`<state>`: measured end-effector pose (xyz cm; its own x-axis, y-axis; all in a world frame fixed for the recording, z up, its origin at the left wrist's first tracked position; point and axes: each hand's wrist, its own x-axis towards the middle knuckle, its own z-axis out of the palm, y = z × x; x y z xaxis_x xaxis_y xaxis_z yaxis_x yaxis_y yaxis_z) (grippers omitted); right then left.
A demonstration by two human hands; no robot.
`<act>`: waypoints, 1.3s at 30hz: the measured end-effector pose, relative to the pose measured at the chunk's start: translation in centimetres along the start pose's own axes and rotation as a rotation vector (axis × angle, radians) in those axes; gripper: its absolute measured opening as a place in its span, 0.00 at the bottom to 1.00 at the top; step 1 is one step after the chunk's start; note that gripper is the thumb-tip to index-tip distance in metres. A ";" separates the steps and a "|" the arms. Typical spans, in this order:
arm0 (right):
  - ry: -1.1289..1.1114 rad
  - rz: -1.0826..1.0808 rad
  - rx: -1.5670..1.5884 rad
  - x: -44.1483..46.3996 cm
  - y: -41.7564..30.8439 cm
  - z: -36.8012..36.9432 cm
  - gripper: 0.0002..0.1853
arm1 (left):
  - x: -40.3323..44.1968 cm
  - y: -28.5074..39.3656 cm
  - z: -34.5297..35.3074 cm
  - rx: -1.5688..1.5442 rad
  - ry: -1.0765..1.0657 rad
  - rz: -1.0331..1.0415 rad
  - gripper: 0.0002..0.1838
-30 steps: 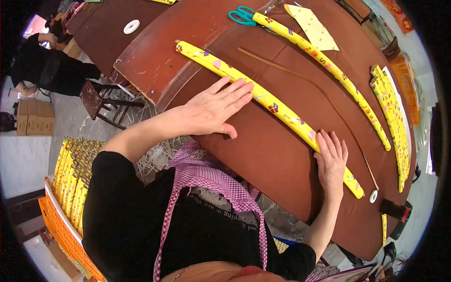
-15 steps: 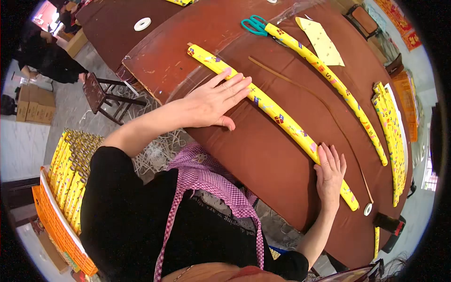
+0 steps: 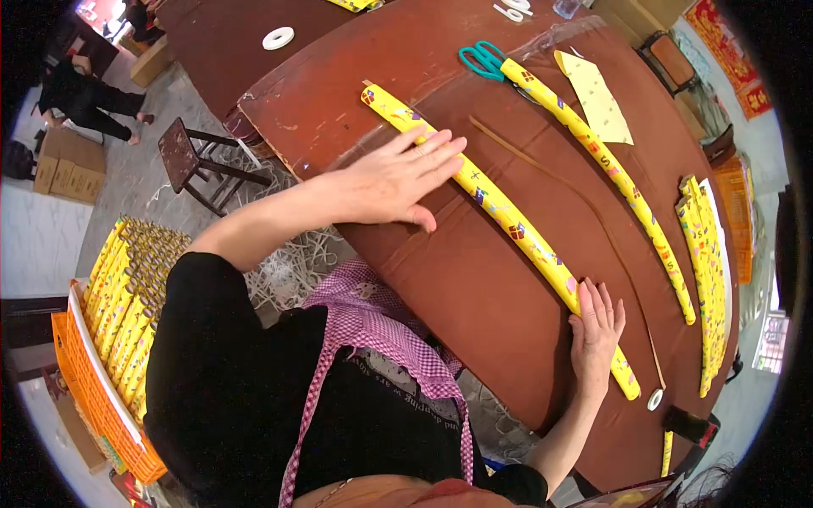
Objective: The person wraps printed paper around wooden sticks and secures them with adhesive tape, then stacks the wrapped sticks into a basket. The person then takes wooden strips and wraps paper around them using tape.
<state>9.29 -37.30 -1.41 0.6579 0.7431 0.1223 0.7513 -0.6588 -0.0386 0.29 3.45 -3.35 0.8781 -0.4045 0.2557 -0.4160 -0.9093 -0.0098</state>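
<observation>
The left grip [image 3: 402,182] is lying flat, fingers straight and slightly parted, across the upper part of a yellow gift-print tube [image 3: 517,230]; the right grip [image 3: 599,334] is resting with extended fingers on its lower part, both spreading over it rather than wrapping around it. The tube is running from 11 o'clock to 4 o'clock across a counter [image 3: 309,93] of scuffed reddish wood, which a creased brown cloth [image 3: 491,305] is mostly covering. A thin brown strip [image 3: 508,145] is curving toward a white tape roll [image 3: 655,400] at 4 o'clock. A second yellow tube [image 3: 605,158] is lying at 2 o'clock, with teal-handled scissors [image 3: 483,59] at its upper end, and a bundle of printed yellow paper [image 3: 705,288] is lying at 3 o'clock. In the room, white shreds [image 3: 296,271] are littering the grey floor [image 3: 152,195] at 9 o'clock, a wooden stool [image 3: 178,161] is standing toward 10 o'clock, another person [image 3: 85,97] is standing beyond it near cardboard boxes [image 3: 72,165], and an orange crate [image 3: 85,381] is holding stacked yellow tubes [image 3: 118,330] at 8 o'clock.
</observation>
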 end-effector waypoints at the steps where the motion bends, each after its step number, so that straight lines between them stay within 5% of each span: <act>1: -0.010 0.010 0.003 -0.1 0.1 0.1 0.32 | -0.1 0.2 0.3 -0.030 0.027 -0.001 0.47; 20: -0.027 0.021 0.023 -0.1 0.1 0.2 0.31 | -2.4 -0.7 -0.8 -0.064 -0.033 -0.109 0.49; 23: -0.020 0.023 0.019 -0.2 0.2 0.3 0.31 | -4.3 -0.7 -1.1 -0.078 -0.024 -0.103 0.46; 29: -0.059 0.012 -0.028 -0.1 0.1 0.1 0.31 | -3.4 -6.2 -1.7 -0.017 0.335 -0.181 0.29; 35: -0.043 0.033 0.028 0.1 0.0 0.0 0.30 | -1.0 -11.2 -1.1 -0.111 0.126 0.034 0.23; 39: -0.057 0.037 0.039 0.2 0.0 -0.1 0.31 | -1.1 -11.7 0.0 -0.137 0.215 0.094 0.20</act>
<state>9.47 -37.15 -1.25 0.6861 0.7248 0.0633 0.7274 -0.6815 -0.0810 4.21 14.53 -3.48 0.7698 -0.4430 0.4596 -0.5342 -0.8412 0.0839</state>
